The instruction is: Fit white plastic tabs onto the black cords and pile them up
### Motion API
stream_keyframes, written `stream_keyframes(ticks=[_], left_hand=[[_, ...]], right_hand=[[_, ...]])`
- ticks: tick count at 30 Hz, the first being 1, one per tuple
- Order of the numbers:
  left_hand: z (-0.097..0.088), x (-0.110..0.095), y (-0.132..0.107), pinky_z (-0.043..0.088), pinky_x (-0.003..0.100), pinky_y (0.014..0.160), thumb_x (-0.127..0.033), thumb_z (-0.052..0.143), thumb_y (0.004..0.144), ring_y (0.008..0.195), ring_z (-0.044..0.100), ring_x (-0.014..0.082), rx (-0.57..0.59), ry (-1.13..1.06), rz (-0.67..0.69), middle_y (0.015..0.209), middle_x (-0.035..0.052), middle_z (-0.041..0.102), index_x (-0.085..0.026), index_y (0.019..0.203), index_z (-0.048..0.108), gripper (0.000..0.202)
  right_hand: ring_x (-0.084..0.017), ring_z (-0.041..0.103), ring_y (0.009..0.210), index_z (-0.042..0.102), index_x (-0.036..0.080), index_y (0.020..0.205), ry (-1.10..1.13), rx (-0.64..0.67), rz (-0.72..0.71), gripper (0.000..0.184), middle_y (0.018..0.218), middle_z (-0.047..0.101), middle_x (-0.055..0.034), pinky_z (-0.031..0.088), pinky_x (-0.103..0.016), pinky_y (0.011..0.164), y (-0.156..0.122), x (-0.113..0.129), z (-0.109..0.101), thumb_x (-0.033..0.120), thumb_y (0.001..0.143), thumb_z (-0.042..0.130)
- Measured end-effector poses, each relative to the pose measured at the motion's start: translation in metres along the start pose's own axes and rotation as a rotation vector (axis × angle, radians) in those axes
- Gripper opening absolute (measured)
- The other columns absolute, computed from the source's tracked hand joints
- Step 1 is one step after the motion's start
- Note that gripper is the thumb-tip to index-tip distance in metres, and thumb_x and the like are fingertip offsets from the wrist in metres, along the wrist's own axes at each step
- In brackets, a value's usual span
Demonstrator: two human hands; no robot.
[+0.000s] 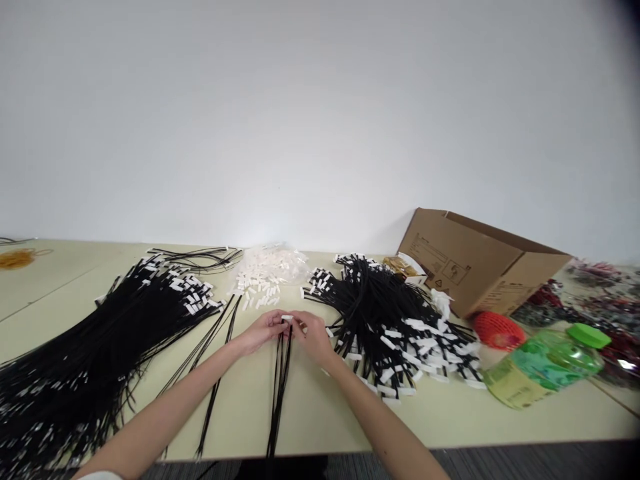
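Near the middle of the table, my left hand (pixel 263 331) and my right hand (pixel 313 335) meet at a small white connector (pixel 287 318). The fingertips of both are closed in a pinch on it, one hand at each end. Several thin black wires (pixel 280 393) hang from the connector toward the table's front edge. Left of my left hand lie a few loose wires with white ends (pixel 216 383). Beyond my hands, small white connector housings (pixel 263 292) are scattered in front of a clear plastic bag (pixel 280 262) of more such pieces.
A large bundle of black wires (pixel 95 347) covers the table's left side. Another pile of wired connectors (pixel 370 300) lies on the right. Behind it a cardboard box (pixel 460 260) leans tilted by the wall, with a red netted item (pixel 499 331) and a green-capped bottle (pixel 545 367) nearby.
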State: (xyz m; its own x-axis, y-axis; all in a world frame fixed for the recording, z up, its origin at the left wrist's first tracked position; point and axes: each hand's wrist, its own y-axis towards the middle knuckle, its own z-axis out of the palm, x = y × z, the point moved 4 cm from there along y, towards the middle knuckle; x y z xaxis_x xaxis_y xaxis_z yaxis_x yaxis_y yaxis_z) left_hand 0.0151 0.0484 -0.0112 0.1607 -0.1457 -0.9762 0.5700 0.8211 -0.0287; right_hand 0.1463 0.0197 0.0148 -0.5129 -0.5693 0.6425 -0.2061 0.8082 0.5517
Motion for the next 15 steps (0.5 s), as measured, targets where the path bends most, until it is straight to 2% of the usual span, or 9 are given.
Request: stream_keyframes(ticks=[6, 11, 15], left_hand=[[-0.003, 0.005, 0.003, 0.043, 0.029, 0.067, -0.034, 0.066, 0.069, 0.07, 0.06, 0.0161, -0.026, 0.056, 0.033, 0.076, 0.0033, 0.062, -0.016, 0.094, 0.056, 0.032], [0.0, 0.002, 0.002, 0.044, 0.028, 0.059, -0.038, 0.062, 0.072, 0.06, 0.059, 0.0148, -0.006, 0.11, 0.057, 0.064, 0.0013, 0.061, -0.015, 0.081, 0.053, 0.027], [0.003, -0.001, -0.002, 0.038, 0.024, 0.047, -0.041, 0.06, 0.072, 0.051, 0.059, 0.015, -0.017, 0.159, 0.021, 0.063, 0.0006, 0.061, -0.015, 0.082, 0.054, 0.029]], right_hand=[[-0.014, 0.059, 0.078, 0.062, 0.014, 0.097, -0.108, 0.012, 0.061, 0.027, 0.09, 0.064, -0.0082, 0.049, -0.024, 0.068, 0.028, -0.023, 0.005, 0.012, 0.081, 0.04], [-0.013, 0.058, 0.092, 0.063, 0.017, 0.098, -0.19, 0.186, 0.014, 0.034, 0.102, 0.064, -0.0047, 0.043, -0.022, 0.084, 0.066, -0.035, 0.027, 0.002, 0.072, 0.048], [-0.014, 0.056, 0.097, 0.063, 0.018, 0.098, -0.267, 0.291, 0.009, 0.03, 0.105, 0.062, -0.0048, 0.04, -0.022, 0.086, 0.079, -0.037, 0.048, 0.006, 0.072, 0.055]])
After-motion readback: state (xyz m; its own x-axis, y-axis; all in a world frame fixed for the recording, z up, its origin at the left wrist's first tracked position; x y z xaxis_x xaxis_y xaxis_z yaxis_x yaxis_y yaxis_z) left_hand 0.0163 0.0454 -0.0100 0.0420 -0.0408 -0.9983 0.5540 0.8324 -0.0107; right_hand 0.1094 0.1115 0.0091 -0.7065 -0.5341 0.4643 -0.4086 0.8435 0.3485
